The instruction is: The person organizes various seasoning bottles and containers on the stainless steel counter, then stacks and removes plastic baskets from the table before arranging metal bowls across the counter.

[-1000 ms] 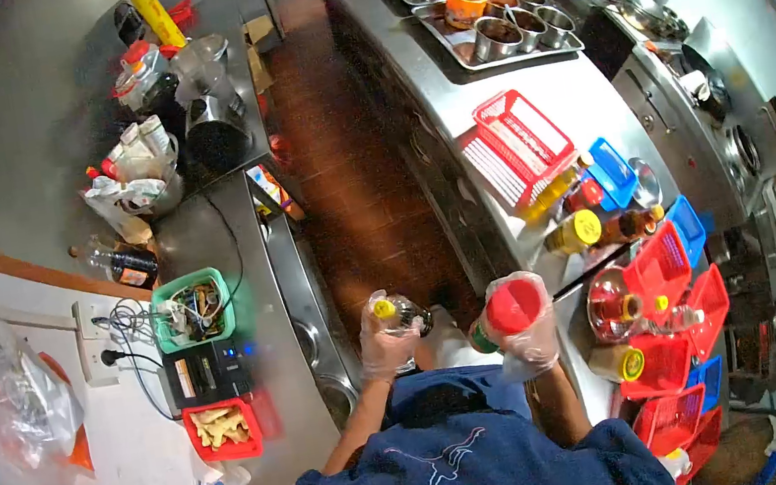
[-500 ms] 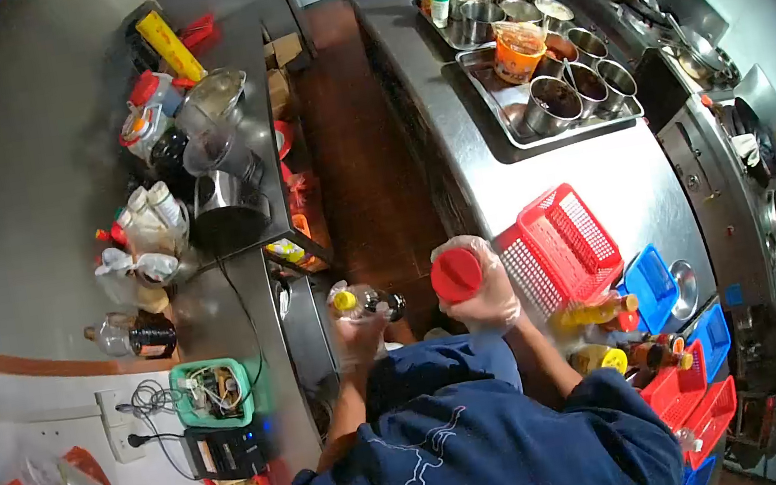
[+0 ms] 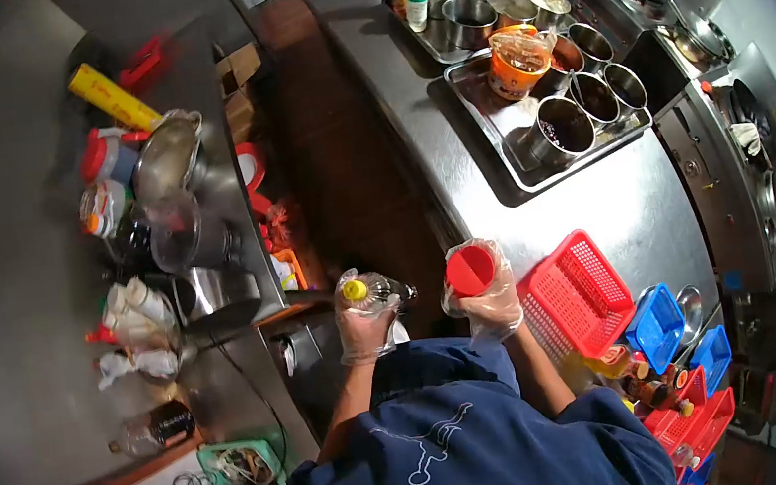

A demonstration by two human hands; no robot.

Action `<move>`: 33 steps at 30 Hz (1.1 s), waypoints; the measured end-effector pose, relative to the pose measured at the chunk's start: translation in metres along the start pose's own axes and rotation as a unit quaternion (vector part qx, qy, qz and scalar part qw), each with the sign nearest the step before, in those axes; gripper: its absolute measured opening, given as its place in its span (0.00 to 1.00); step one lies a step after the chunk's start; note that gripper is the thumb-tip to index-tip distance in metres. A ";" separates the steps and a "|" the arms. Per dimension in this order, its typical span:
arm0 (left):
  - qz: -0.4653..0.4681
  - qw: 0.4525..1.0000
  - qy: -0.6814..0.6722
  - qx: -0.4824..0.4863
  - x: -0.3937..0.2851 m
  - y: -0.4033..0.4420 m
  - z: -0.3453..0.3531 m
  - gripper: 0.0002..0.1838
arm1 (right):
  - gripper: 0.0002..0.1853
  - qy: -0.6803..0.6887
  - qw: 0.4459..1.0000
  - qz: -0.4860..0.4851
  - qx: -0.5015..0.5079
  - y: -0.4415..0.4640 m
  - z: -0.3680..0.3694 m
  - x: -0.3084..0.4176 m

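Observation:
Clear plastic gloves cover both of my hands. My left hand (image 3: 368, 334) is wrapped round a clear bottle with a yellow cap (image 3: 377, 290), held over the aisle between the counters. To its right, my right hand (image 3: 496, 309) grips a container with a round red lid (image 3: 470, 270); the lid faces up towards me and mostly hides the body below. The right hand is close to the edge of the steel counter, just left of a red plastic basket (image 3: 579, 296). What either container holds is hard to make out.
On the right steel counter (image 3: 496, 226) stands a metal tray (image 3: 521, 180) with several steel pots and an orange tub (image 3: 516, 68). Blue baskets (image 3: 656, 331) and bottles sit nearer me. The left counter carries jars, a yellow roll (image 3: 113, 97) and a dark-labelled bottle (image 3: 157, 429).
The view has shifted and turned, so the left counter's things and the right counter's basket sit differently. Both hands keep their hold on the bottle and the red-lidded container.

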State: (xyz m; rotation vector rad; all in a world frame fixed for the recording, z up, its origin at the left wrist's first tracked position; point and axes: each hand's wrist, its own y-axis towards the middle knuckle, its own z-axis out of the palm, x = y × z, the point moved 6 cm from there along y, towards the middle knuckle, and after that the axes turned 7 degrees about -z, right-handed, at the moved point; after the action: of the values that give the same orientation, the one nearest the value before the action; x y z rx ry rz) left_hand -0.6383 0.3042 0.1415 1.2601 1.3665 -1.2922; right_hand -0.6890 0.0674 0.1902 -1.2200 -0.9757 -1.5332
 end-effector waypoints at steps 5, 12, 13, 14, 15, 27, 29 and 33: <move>0.065 0.996 0.027 0.050 -0.010 0.117 0.008 0.41 | 0.35 -0.050 0.995 -0.059 -0.057 0.083 0.014 -0.009; 0.179 0.976 0.099 0.081 -0.065 0.254 -0.014 0.41 | 0.38 -0.025 0.987 -0.138 -0.080 0.216 0.049 0.000; 0.097 0.991 0.021 0.095 -0.066 0.268 -0.015 0.41 | 0.38 0.007 0.990 -0.102 -0.093 0.229 0.051 -0.012; 0.013 0.992 -0.058 0.107 -0.067 0.276 -0.014 0.40 | 0.37 0.008 0.987 -0.109 -0.115 0.238 0.057 -0.010; -0.008 0.988 -0.080 0.130 -0.073 0.286 -0.012 0.40 | 0.38 -0.093 0.979 -0.122 -0.131 0.246 0.060 0.001; 0.096 0.985 0.015 0.144 -0.068 0.396 0.024 0.40 | 0.40 -0.129 0.910 -0.279 -0.278 0.425 -0.042 -0.007; 0.011 0.983 -0.095 0.157 -0.065 0.417 0.032 0.40 | 0.37 -0.137 0.898 -0.322 -0.269 0.476 -0.052 0.006; 0.044 0.991 0.004 0.124 -0.095 0.467 0.044 0.40 | 0.38 -0.396 0.826 -0.251 -0.312 0.565 -0.098 -0.021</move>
State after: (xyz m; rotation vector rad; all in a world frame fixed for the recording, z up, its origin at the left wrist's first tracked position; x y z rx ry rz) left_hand -0.1662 0.2308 0.1671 1.4765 1.1692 -1.4284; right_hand -0.1680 -0.1715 0.1725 -2.3308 -1.4623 -1.8557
